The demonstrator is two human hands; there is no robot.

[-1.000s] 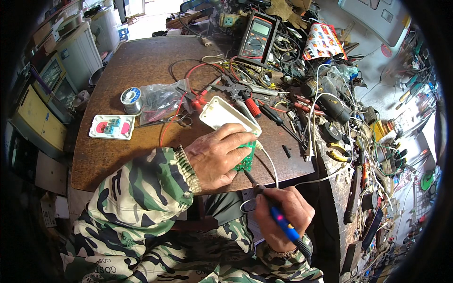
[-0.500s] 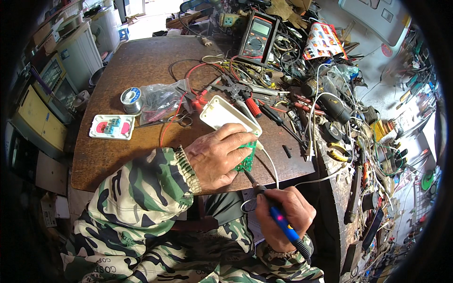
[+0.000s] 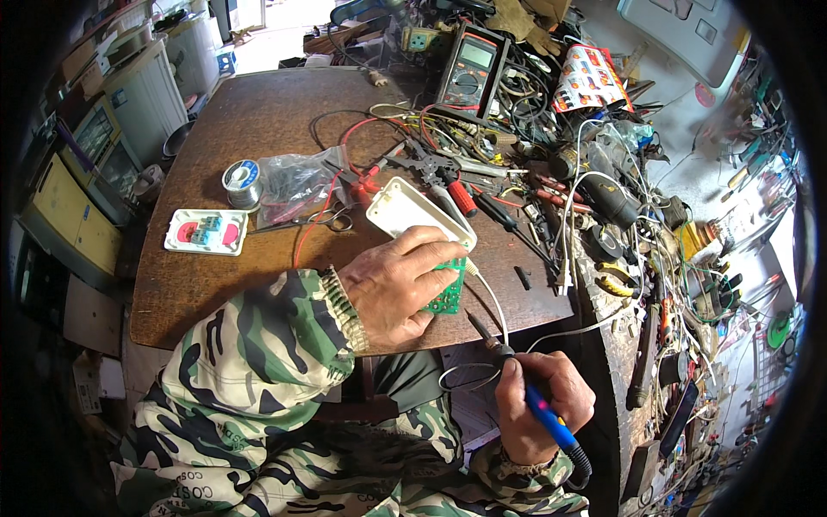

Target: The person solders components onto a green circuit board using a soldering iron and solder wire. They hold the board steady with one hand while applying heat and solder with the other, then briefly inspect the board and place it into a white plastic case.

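Note:
My left hand (image 3: 401, 280) is closed on a green circuit board (image 3: 446, 297) near the table's front edge. Its fingers cover much of the board, and the fingertips lie beside an open white plastic case (image 3: 405, 211). A white cable (image 3: 493, 297) runs from the case's near end. In my right hand (image 3: 544, 398) is a blue soldering iron (image 3: 547, 415), held like a pen. Its dark tip points up and left, a short way right of the board and apart from it.
A white cover with blue parts (image 3: 205, 233), a solder spool (image 3: 242, 183), a clear plastic bag (image 3: 297, 185) and scissors (image 3: 338, 221) lie to the left. Beyond stand pliers (image 3: 431, 165) and a multimeter (image 3: 469, 71). Tangled wires and tools fill the right side.
My right hand has drawn the soldering iron away from the board, toward the lower right. My left hand stays nearly still on the board.

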